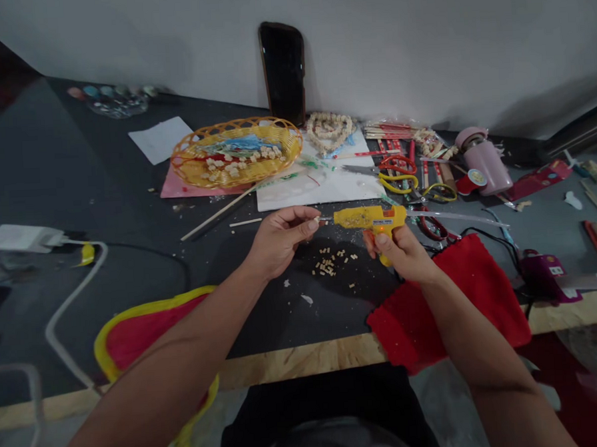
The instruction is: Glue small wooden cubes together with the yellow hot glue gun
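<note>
Lying around glue gun (361,217), wooden bits (325,269), scissors (399,177), red cloth (476,281)

Person is wearing black cloth (327,390) over the lap, showing below the near edge of the desk (264,325). Greyish, rounded garment (340,438) is overlapping it, farther below the desk; pale marks are showing there, unreadable. Over the desk, left hand (285,236) and right hand (402,250) are showing bare, forearms (477,337) likewise.
</note>
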Tool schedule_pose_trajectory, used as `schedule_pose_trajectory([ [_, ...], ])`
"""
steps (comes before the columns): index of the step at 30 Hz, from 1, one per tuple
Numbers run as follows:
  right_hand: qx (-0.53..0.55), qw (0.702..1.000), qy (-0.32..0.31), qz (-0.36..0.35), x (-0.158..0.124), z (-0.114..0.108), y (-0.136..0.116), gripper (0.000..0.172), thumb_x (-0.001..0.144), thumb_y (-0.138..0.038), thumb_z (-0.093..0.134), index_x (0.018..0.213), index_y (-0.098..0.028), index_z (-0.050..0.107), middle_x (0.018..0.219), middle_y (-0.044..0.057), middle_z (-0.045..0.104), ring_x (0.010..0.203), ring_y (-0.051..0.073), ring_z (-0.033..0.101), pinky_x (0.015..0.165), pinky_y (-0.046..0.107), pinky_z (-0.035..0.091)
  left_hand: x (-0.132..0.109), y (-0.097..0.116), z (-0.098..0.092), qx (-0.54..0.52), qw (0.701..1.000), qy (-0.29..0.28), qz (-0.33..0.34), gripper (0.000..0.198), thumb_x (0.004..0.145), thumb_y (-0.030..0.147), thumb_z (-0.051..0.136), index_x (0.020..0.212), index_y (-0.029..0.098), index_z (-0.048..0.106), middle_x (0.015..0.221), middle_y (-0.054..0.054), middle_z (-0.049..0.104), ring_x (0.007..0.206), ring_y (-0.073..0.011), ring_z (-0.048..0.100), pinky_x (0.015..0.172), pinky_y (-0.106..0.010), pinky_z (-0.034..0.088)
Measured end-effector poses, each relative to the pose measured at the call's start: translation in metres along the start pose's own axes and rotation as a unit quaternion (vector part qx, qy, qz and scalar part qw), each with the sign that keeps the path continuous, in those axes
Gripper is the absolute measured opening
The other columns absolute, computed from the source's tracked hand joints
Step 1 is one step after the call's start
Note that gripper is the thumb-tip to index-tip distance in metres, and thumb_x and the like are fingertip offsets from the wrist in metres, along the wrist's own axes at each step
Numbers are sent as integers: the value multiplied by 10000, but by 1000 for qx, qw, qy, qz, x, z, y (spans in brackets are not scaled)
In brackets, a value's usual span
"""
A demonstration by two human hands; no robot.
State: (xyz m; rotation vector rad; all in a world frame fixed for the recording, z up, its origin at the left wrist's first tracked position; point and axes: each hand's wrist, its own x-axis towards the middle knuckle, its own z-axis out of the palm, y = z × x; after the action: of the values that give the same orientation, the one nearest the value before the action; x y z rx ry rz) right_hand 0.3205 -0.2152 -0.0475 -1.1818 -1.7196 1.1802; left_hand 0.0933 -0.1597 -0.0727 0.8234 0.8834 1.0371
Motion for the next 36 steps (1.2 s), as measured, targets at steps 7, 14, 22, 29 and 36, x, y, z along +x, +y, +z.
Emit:
schedule_pose_trajectory([
  [7,-29,1000,-6,4,-2,-2,4,431,920,-576,388,798,-198,555,710,17,533,613,127,481,569,266,398,1,-1,-1,-6,1000,1,2,265,551,243,856,779,165,745,672,4,637,575,-64,525,541,-189,419],
  [14,-35,999,-13,6,-2,-3,5,435,923,-570,385,801,-196,571,708,17,533,603,126,473,559,268,399,0,1,0,0,1000,1,2,266,545,244,858,771,166,743,679,0,656,563,-64,526,535,-195,411],
  [22,87,989,85,90,2,-10,16,411,846,-612,519,890,-206,574,748,9,587,585,105,515,538,236,456,2,4,1,-34,999,37,16,298,519,254,872,761,159,726,722,-34,695,615,-88,566,519,-185,410],
  [29,97,966,145,191,52,-32,21,429,756,-605,637,840,-198,529,581,-50,496,495,92,470,485,229,452,3,1,-1,-42,999,10,27,267,554,237,854,775,158,729,735,-36,697,580,-71,533,510,-181,402],
  [36,-332,913,158,178,70,-68,15,324,878,-434,522,904,-129,631,792,72,665,735,180,595,668,280,437,0,2,0,-20,1000,-6,17,269,555,255,853,773,159,729,739,-32,706,581,-70,538,526,-186,398],
])
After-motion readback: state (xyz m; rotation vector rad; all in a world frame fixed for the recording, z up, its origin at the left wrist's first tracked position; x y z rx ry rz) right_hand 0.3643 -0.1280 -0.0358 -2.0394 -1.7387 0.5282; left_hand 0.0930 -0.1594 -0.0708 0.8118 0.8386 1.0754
